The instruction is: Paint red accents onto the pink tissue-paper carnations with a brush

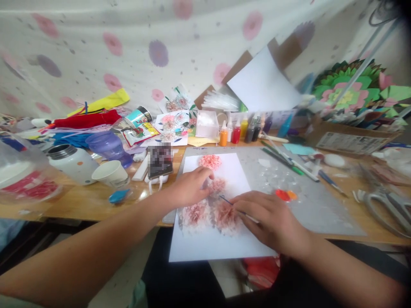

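Observation:
A white sheet [192,252] lies at the table's front edge, its near end sticking out past it. Several fluffy pink-and-white paper flowers sit on it: one [210,161] is at the far end, another [217,186] in the middle, and a pair [194,213] nearer me. My left hand [192,187] rests on the sheet beside the middle flower, fingers curled; whether they pinch anything is hidden. My right hand [268,214] grips a thin paintbrush [226,199] like a pen. The brush's dark end points left, just above the near right flower [226,216].
A clear palette [284,195] with red and orange paint lies right on the grey mat [324,214]. Paint bottles [236,132] stand behind. Large scissors [385,207] are far right. A phone [159,160], paper cup [111,173] and white jar [72,163] stand left.

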Tool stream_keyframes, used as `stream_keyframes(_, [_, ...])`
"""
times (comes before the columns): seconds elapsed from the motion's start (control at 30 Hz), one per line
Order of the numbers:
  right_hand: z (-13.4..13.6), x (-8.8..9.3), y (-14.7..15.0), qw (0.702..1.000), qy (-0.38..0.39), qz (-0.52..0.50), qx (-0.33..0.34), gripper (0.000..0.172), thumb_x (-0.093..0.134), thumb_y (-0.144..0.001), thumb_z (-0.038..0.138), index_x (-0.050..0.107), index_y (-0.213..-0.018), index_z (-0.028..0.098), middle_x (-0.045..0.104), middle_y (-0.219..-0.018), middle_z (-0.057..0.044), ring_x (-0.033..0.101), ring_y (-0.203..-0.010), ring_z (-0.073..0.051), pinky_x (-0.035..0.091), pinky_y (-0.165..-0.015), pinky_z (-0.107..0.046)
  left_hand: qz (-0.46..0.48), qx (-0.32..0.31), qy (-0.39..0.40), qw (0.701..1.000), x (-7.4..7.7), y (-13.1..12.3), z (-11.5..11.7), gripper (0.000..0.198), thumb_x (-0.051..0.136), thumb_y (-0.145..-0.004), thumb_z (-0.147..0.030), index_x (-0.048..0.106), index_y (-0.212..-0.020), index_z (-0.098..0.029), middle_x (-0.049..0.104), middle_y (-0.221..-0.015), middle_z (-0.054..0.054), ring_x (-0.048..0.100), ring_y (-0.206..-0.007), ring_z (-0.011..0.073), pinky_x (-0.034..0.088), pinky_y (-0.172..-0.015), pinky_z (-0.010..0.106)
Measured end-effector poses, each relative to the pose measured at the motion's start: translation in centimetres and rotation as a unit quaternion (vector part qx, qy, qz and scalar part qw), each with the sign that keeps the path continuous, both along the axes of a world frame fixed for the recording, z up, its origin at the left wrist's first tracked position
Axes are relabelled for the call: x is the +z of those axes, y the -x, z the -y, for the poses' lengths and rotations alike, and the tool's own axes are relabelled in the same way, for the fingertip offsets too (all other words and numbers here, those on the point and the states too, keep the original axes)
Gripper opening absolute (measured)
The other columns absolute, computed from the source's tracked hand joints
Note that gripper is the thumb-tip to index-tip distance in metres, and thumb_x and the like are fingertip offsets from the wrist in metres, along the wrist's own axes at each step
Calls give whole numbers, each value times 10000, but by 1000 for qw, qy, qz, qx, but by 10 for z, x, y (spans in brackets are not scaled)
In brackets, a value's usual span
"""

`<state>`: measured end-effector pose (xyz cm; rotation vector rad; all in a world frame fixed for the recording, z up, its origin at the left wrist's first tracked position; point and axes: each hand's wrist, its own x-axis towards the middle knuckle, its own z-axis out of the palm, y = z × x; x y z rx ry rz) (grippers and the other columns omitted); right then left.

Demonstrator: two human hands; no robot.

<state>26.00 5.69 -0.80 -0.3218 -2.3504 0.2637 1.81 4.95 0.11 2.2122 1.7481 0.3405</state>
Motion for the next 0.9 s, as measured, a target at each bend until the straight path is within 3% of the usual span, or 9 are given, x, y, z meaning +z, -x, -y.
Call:
stream_keyframes(0.1, [-8, 9, -23, 990, 84, -74, -87, 143, 593, -820, 132, 606, -940, 210, 702, -906, -32, 654, -828, -160, 529, -735, -297, 7, 7, -4, 1000, 1, -5, 0, 238, 532, -820, -385, 493, -1006, -242, 545, -1071, 29, 571, -921, 203, 440, -800, 316])
stream_keyframes(0.2, [-19, 17, -47, 933, 194, -192, -234, 78, 625, -814, 227, 653, -886, 238, 705, -857, -15, 660, -750, -161, 530, -667, -296, 5, 3, -21, 1000, 1, -15, -1, 276, 598, -777, -376, 491, -987, -234, 500, -1144, 44, 520, -1035, 219, 430, -854, 328])
stream_keyframes(0.3, [-25, 18, -60, 887, 280, -273, -247, 76, 651, -794, 280, 671, -857, 241, 702, -819, -12, 656, -720, -162, 532, -618, -286, -12, -22, -32, 999, -1, -24, -5, 330, 685, -706, -325, 506, -966, -231, 443, -1243, 51, 414, -1178, 252, 367, -966, 372])
stream_keyframes(0.4, [-21, 15, -57, 913, 284, -214, -201, 75, 651, -793, 282, 680, -846, 239, 709, -816, -11, 662, -717, -158, 538, -616, -270, -32, -48, -33, 998, -2, -27, -9, 285, 688, -705, -274, 524, -934, -234, 440, -1256, 42, 390, -1204, 260, 336, -1003, 397])
stream_keyframes(0.57, [-10, 5, -35, 964, 213, -90, -129, 84, 613, -818, 228, 671, -878, 233, 719, -845, 8, 671, -762, -137, 533, -678, -246, -50, -60, -36, 996, 0, -23, -14, 314, 687, -701, -235, 523, -969, -238, 446, -1257, 47, 396, -1203, 262, 354, -991, 391])
stream_keyframes(0.73, [-12, -5, -18, 976, 181, -60, -106, 97, 581, -839, 218, 662, -891, 225, 713, -859, 4, 664, -779, -130, 517, -673, -243, -56, -59, -47, 996, -4, -19, -14, 328, 681, -695, -189, 519, -975, -240, 441, -1266, 36, 390, -1207, 256, 346, -994, 387])
stream_keyframes(0.9, [-15, -11, -10, 971, 202, -54, -116, 96, 576, -837, 216, 661, -880, 234, 710, -858, 5, 661, -774, -140, 506, -671, -258, -52, -61, -51, 995, -6, -16, -13, 303, 675, -702, -183, 529, -963, -233, 454, -1266, 42, 403, -1193, 267, 341, -995, 411])
